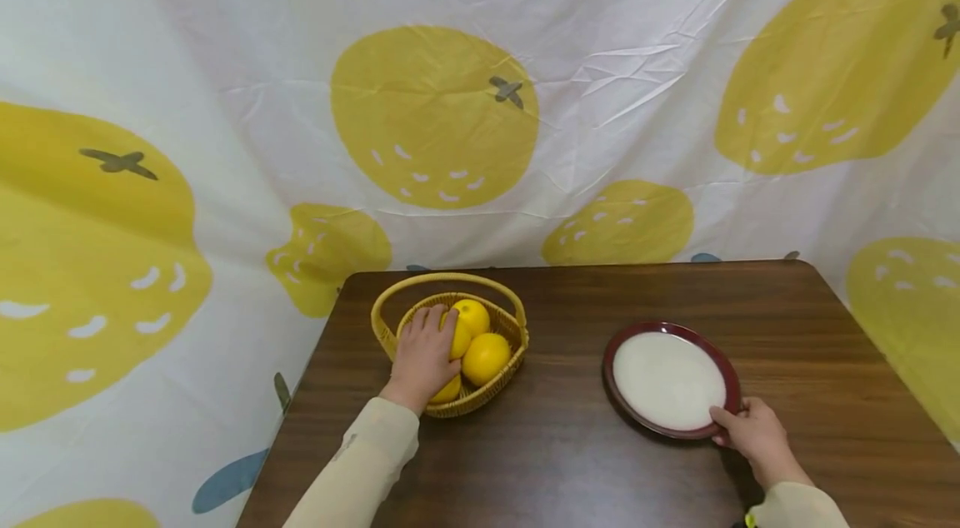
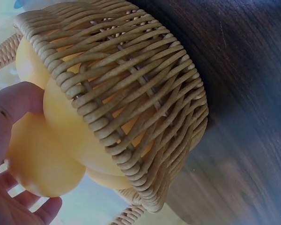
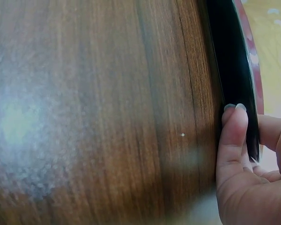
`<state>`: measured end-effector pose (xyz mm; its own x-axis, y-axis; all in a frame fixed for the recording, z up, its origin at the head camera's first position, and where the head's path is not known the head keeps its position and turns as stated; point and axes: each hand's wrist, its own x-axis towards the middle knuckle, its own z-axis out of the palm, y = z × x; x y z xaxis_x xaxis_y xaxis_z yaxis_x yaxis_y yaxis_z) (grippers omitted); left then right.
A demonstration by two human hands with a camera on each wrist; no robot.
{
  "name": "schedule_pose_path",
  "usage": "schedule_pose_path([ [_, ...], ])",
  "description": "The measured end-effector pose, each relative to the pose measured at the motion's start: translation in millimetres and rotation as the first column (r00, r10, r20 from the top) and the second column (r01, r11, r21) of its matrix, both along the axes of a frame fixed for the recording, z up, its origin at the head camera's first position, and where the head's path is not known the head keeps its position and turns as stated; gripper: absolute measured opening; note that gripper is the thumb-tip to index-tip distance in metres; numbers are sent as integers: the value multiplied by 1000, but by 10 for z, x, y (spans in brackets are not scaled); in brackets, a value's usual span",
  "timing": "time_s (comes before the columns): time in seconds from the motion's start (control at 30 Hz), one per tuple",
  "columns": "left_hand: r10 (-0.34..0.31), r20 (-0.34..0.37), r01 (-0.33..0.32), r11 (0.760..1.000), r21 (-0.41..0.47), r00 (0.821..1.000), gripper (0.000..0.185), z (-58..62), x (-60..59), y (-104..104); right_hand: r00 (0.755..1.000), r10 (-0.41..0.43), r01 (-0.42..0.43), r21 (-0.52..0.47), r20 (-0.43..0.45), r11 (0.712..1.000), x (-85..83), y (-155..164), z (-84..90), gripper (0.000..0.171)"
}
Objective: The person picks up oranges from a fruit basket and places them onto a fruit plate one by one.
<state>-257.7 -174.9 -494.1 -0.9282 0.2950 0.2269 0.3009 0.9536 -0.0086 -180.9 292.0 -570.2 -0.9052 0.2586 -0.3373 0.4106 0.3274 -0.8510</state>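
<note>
A yellow wicker basket point(image 1: 480, 405) with an arched handle stands at the left of the table and holds several round yellow oranges point(image 1: 487, 359). My left hand point(image 1: 424, 356) reaches into it from above. In the left wrist view, thumb and fingers curl round one orange point(image 2: 47, 159) at the top of the pile, against its neighbours. Over at the right is a round plate point(image 1: 667, 378) with a white middle and a dark red rim. My right hand point(image 1: 756, 432) pinches its near right rim, thumb on top. The right wrist view shows the fingers point(image 3: 234, 131) beneath the plate's dark underside point(image 3: 234, 61).
Both things are on a dark brown wooden table point(image 1: 555, 461) with rounded back corners. Behind and beside it hangs a white cloth point(image 1: 600, 136) printed with large yellow fruit. Bare wood lies between basket and plate.
</note>
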Motion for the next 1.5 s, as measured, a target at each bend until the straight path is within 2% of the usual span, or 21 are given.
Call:
schedule_pose_path([
  [0.4,-16,-1,16,997,72,1000,76,3,18,8,1000,-2,2,-40,12,999,4,26,-9,48],
  [0.6,-30,-1,30,994,106,1000,77,63,68,91,1000,1,0,-44,14,999,18,49,-7,48],
  [0.8,-78,-16,80,979,190,997,76,152,139,167,1000,5,-4,-45,10,999,13,33,-9,50],
  [1.07,-71,30,59,954,295,997,78,176,261,219,1000,21,-20,-59,12,998,-22,-3,-21,51],
  [1.33,-99,8,90,929,360,995,78,183,302,336,1000,21,-19,-77,13,997,-10,6,6,51],
  [1.5,-115,-46,124,935,332,992,77,173,323,396,1000,19,-18,-63,21,998,-11,12,27,49],
])
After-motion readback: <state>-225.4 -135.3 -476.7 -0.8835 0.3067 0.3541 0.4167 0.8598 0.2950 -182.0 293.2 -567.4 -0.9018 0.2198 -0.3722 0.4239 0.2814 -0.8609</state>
